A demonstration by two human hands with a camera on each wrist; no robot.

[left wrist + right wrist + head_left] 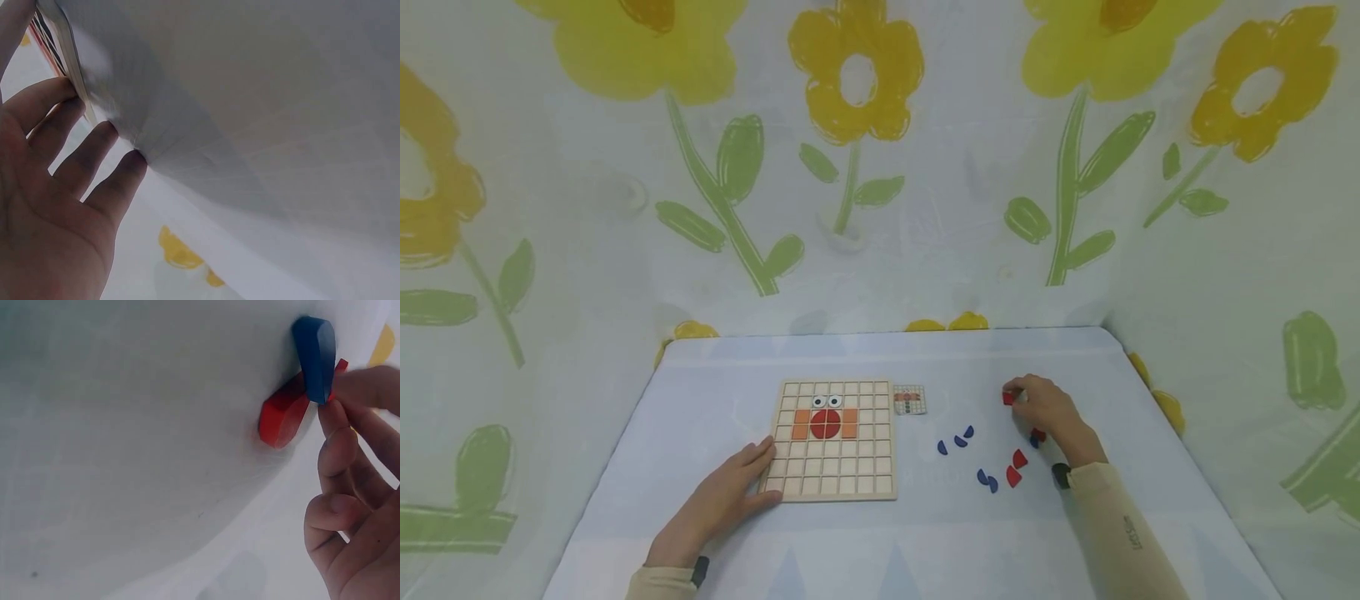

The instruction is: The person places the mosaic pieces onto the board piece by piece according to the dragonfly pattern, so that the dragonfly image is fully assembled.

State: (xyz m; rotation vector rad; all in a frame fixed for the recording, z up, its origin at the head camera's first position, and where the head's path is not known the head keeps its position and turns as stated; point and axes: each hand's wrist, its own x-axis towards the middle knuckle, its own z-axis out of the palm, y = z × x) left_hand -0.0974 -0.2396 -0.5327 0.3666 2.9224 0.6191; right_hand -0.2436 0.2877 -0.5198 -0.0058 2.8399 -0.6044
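My left hand [734, 490] rests at the near left corner of a wooden grid board [838, 490], its loosely extended fingers [94, 150] touching the edge. On the board, a red disc made of quarter pieces [826, 424] sits between orange tiles [801, 425], below two eye tiles [827, 402]. To the right of the board, my right hand [1047, 408] pinches a small red piece [1008, 399] between thumb and fingertips. Its exact shape is mostly hidden. Under that wrist lie another red piece [281, 422] and a blue piece [315, 359].
A small printed pattern card [910, 400] lies against the board's right side. Several blue half-round pieces [961, 441] and two red quarter-round pieces [1019, 458] are scattered between the board and my right arm. Flower-printed curtains [880, 250] surround the white table [700, 375].
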